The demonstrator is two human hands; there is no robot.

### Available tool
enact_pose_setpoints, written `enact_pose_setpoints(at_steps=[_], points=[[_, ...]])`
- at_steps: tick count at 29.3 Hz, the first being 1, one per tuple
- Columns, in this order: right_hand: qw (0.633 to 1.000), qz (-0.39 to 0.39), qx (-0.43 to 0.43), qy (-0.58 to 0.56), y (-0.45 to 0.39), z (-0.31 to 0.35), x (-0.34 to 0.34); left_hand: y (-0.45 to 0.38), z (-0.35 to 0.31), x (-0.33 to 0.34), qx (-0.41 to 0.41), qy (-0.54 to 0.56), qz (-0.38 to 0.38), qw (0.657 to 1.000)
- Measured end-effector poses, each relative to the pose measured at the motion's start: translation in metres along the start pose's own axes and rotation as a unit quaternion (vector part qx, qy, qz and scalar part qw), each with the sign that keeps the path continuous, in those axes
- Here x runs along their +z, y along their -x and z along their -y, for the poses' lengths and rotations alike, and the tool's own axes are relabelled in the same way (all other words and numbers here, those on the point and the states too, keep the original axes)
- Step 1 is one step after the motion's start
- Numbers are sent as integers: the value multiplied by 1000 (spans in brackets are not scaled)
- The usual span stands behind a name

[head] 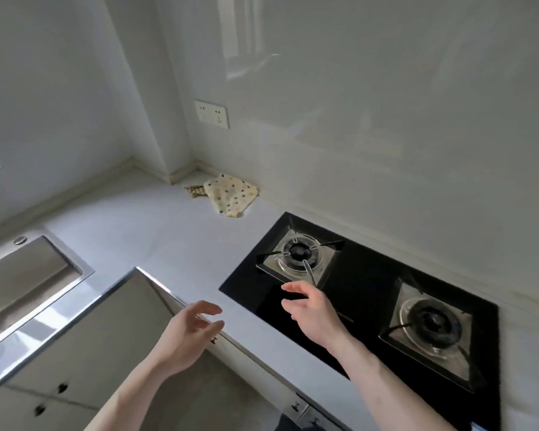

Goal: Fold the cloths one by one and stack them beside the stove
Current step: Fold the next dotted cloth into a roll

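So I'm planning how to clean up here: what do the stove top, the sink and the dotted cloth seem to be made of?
Stove top: likely black glass, glossy and reflective.
Sink: probably stainless steel, brushed grey with a bright rim.
Dotted cloth: soft woven fabric, perhaps cotton; matte, rumpled.

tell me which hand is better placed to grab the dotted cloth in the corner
Right, marginally. The right hand hovers open over the stove, farther forward toward the dotted cloth. The left hand hangs back at the counter edge. Neither holds anything.
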State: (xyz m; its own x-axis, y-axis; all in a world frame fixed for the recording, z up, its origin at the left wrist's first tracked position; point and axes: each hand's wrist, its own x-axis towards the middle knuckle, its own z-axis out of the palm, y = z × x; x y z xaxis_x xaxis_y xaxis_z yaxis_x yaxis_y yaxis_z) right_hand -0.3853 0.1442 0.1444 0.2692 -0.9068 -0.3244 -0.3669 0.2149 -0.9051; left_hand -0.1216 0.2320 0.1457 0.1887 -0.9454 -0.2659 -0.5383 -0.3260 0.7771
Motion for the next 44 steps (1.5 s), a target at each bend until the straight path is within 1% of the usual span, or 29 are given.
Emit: enact_pose_setpoints(at_steps=[8, 13, 17, 21, 25, 30, 35, 37, 42, 44], points=[[1000, 23, 8, -3, -92, 31, 40, -63, 16, -52, -26, -15, 1, 1000], [1000, 19, 6, 10, -147, 43, 47, -132, 26, -80, -25, -41, 11, 999], [999, 9, 26, 28, -172, 55, 46, -185, 38, -79, -26, -74, 51, 996], [998, -14, 42, 37, -189, 70, 47, -256, 47, -78, 0, -138, 114, 984], [995, -69, 62, 36, -202, 74, 58, -351, 59, -81, 39, -221, 171, 959], [982, -164, 96, 7, -221, 80, 92, -459, 64, -86, 66, -381, 235, 892], [968, -218, 121, -26, -231, 94, 130, -530, 67, -92, 93, -477, 275, 829], [962, -235, 132, -40, -228, 98, 145, -545, 68, -90, 105, -499, 288, 811], [947, -264, 174, -62, -220, 97, 176, -569, 68, -80, 120, -486, 310, 808], [943, -267, 185, -66, -222, 95, 186, -572, 66, -81, 134, -469, 299, 820]])
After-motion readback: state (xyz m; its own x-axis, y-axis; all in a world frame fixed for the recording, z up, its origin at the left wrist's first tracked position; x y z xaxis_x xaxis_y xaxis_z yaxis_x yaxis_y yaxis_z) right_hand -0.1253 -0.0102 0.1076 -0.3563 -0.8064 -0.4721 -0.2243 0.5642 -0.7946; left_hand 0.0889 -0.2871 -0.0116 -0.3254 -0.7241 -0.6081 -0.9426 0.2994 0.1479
